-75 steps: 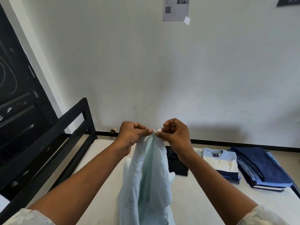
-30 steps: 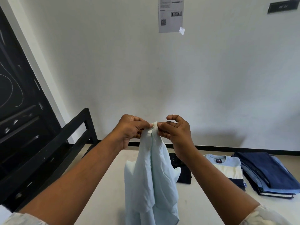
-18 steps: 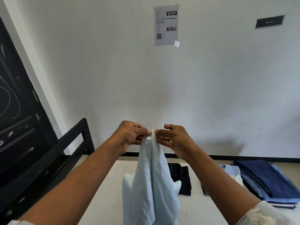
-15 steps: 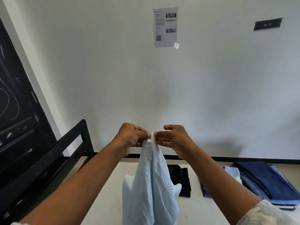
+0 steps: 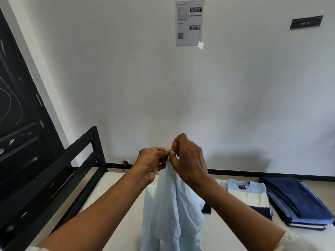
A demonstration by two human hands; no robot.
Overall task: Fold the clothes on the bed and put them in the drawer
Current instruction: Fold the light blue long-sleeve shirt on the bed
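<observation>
**Both hands pinch the top of a hanging shirt**

We see the left hand [image 5: 152, 163] and the right hand [image 5: 188, 160] meeting in mid-air above the bed, knuckles almost touching. Each has its fingers curled in, and the fingertips [image 5: 167, 150] nip the same small bit of cloth at the very top of a pale blue shirt [image 5: 172, 205]. The right hand sits slightly higher, its back turned to us. We cannot make out exactly which part of the shirt is being pinched.

From that point the shirt hangs straight down between the two forearms. Its long axis is vertical, with the narrow top at the hands and the wider, creased body below, running off the bottom edge. We cannot tell whether its lower end touches the mattress [image 5: 117, 189].

Further out on the right of the mattress lie folded clothes: a small dark garment [image 5: 206, 208] partly hidden by the right forearm, then a striped T-shirt [image 5: 248, 194] with its collar towards the wall, then a navy stack [image 5: 297, 200] just beside it. To the left runs the black bed frame [image 5: 81, 160], with a dark door [image 5: 18, 115] behind it. On the white wall hang a printed sheet [image 5: 189, 22] and a black plate [image 5: 306, 22].
</observation>
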